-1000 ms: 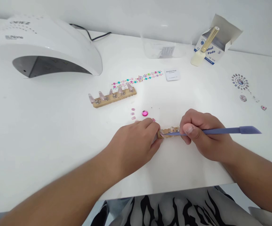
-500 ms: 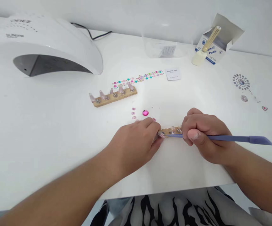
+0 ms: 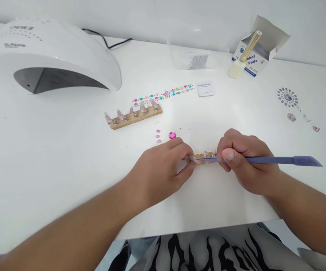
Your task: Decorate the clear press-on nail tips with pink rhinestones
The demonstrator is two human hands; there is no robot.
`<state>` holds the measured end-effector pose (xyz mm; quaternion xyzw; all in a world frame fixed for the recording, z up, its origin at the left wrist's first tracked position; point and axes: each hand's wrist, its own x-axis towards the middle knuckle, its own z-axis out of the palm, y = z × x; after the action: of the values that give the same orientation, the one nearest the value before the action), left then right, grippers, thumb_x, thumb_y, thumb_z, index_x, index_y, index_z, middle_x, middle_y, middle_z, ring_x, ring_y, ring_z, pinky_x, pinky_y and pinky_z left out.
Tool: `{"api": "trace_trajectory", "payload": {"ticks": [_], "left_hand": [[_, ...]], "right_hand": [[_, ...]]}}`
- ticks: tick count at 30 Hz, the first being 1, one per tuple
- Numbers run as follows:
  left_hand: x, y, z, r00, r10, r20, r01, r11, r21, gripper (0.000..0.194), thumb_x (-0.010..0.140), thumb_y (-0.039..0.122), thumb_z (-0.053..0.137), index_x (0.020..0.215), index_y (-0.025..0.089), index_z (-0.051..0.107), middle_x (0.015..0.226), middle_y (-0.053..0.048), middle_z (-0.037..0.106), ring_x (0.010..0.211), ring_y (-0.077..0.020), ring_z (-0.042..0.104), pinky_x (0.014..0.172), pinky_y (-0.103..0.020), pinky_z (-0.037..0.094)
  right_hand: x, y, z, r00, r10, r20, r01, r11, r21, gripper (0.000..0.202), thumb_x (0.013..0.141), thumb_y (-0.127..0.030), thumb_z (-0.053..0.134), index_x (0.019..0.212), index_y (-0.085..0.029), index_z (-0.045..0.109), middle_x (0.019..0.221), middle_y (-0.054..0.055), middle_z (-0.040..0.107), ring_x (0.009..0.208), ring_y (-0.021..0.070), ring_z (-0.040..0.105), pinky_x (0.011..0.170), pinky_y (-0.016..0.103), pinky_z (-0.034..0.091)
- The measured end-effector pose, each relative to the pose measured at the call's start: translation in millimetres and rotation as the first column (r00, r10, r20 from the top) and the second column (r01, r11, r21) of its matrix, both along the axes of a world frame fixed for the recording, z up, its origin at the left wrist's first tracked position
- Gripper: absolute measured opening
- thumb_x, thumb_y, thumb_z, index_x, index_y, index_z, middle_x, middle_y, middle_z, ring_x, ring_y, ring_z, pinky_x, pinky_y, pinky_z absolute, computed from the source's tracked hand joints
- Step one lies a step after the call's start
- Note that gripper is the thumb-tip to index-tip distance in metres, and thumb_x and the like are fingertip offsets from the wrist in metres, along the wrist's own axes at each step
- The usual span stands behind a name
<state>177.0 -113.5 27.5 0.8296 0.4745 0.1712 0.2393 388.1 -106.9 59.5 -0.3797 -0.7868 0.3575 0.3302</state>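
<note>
My left hand [image 3: 163, 165] is closed in a pinch, thumb and fingertip at a decorated false nail [image 3: 194, 159] on the left end of a wooden nail stand [image 3: 201, 155]. Several more decorated nails stand along it, and its right end is hidden behind my other hand. My right hand [image 3: 244, 162] is closed around a slim purple nail tool [image 3: 278, 160]. The tool lies nearly level, its thin tip at the pinched nail and its broad end pointing right. Left of the stand are small pink gems [image 3: 157, 136] and a large round pink gem [image 3: 172, 135].
A second wooden stand [image 3: 136, 118] with clear pinkish nails lies behind, beside a strip of flower stickers [image 3: 167, 94]. Around them are a white nail lamp [image 3: 67, 52], an alcohol pad packet [image 3: 205, 89], a cream bottle [image 3: 236, 69], an open box [image 3: 255, 62] and loose rhinestones [image 3: 287, 97].
The left fingers have loosened a little, showing more of the nail and the stand's left end. The tool's broad end has risen slightly, its tip still at the nail. The view shifted slightly.
</note>
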Motion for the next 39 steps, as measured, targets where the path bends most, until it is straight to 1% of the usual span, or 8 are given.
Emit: {"api": "trace_trajectory", "payload": {"ticks": [6, 12, 19, 24, 29, 32, 35, 39], "left_hand": [[2, 2, -2.9, 1.000, 0.011, -0.016, -0.011, 1.000, -0.028, 0.020, 0.085, 0.028, 0.046, 0.075, 0.019, 0.060, 0.070, 0.002, 0.059, 0.057, -0.0100, 0.050, 0.050, -0.022, 0.033], [6, 3, -0.6, 0.999, 0.037, -0.012, -0.038, 0.998, -0.059, 0.018, 0.083, 0.030, 0.050, 0.074, 0.019, 0.061, 0.067, 0.002, 0.059, 0.057, -0.0104, 0.051, 0.050, -0.022, 0.033], [11, 5, 1.7, 0.999, 0.049, -0.021, -0.051, 0.993, -0.109, 0.017, 0.082, 0.027, 0.051, 0.076, 0.019, 0.064, 0.065, 0.003, 0.057, 0.059, -0.0104, 0.052, 0.052, -0.023, 0.035], [11, 5, 0.9, 0.999, 0.050, -0.013, -0.051, 0.994, -0.094, 0.018, 0.082, 0.028, 0.050, 0.075, 0.019, 0.065, 0.063, 0.003, 0.056, 0.057, -0.0106, 0.052, 0.051, -0.023, 0.034], [12, 4, 5.0, 0.998, 0.043, -0.047, -0.048, 0.991, -0.128, 0.019, 0.083, 0.026, 0.049, 0.078, 0.020, 0.066, 0.064, 0.002, 0.058, 0.062, -0.0121, 0.055, 0.057, -0.025, 0.040], [12, 4, 5.1, 0.998, 0.043, -0.044, -0.048, 0.992, -0.118, 0.018, 0.082, 0.025, 0.050, 0.078, 0.020, 0.066, 0.065, 0.002, 0.059, 0.059, -0.0114, 0.053, 0.054, -0.024, 0.038], [12, 4, 5.2, 0.998, 0.042, -0.035, -0.046, 0.992, -0.116, 0.017, 0.081, 0.024, 0.050, 0.078, 0.020, 0.067, 0.067, 0.002, 0.060, 0.059, -0.0113, 0.053, 0.051, -0.023, 0.036], [12, 4, 7.0, 0.998, 0.041, -0.046, -0.047, 0.989, -0.141, 0.017, 0.081, 0.021, 0.050, 0.078, 0.020, 0.067, 0.068, 0.002, 0.062, 0.061, -0.0119, 0.055, 0.057, -0.024, 0.041]], "right_hand": [[0, -1, 0.3, 1.000, 0.008, -0.005, -0.008, 1.000, -0.005, 0.032, 0.098, -0.030, 0.042, 0.068, -0.019, 0.046, 0.054, -0.006, 0.043, 0.049, 0.0065, 0.037, 0.051, 0.024, 0.033], [1, 0, -1.2, 1.000, 0.008, -0.006, -0.008, 1.000, -0.019, 0.033, 0.098, -0.030, 0.043, 0.068, -0.019, 0.046, 0.055, -0.005, 0.044, 0.051, 0.0067, 0.036, 0.052, 0.024, 0.033], [3, 0, -2.8, 1.000, -0.006, -0.019, 0.005, 0.998, -0.058, 0.035, 0.099, -0.035, 0.044, 0.068, -0.019, 0.047, 0.055, -0.004, 0.045, 0.053, 0.0078, 0.038, 0.051, 0.024, 0.032], [3, 1, -2.5, 1.000, 0.004, -0.014, -0.004, 0.999, -0.049, 0.034, 0.099, -0.034, 0.043, 0.068, -0.019, 0.046, 0.056, -0.005, 0.045, 0.052, 0.0069, 0.037, 0.053, 0.024, 0.033], [2, 3, -3.0, 0.996, 0.077, -0.043, -0.076, 0.997, 0.035, 0.037, 0.100, -0.035, 0.040, 0.068, -0.019, 0.045, 0.054, -0.006, 0.043, 0.049, 0.0067, 0.037, 0.059, 0.028, 0.035], [2, 3, -4.5, 0.990, 0.133, -0.045, -0.128, 0.986, 0.109, 0.038, 0.101, -0.038, 0.039, 0.067, -0.019, 0.043, 0.054, -0.007, 0.042, 0.048, 0.0065, 0.036, 0.062, 0.029, 0.035], [3, 4, -5.3, 0.984, 0.178, -0.017, -0.172, 0.968, 0.183, 0.039, 0.101, -0.039, 0.038, 0.068, -0.019, 0.043, 0.053, -0.007, 0.041, 0.048, 0.0068, 0.037, 0.062, 0.029, 0.032], [3, 4, -4.0, 0.971, 0.232, 0.056, -0.239, 0.929, 0.282, 0.038, 0.102, -0.038, 0.034, 0.069, -0.020, 0.041, 0.052, -0.006, 0.045, 0.047, 0.0085, 0.040, 0.061, 0.030, 0.030]]}}
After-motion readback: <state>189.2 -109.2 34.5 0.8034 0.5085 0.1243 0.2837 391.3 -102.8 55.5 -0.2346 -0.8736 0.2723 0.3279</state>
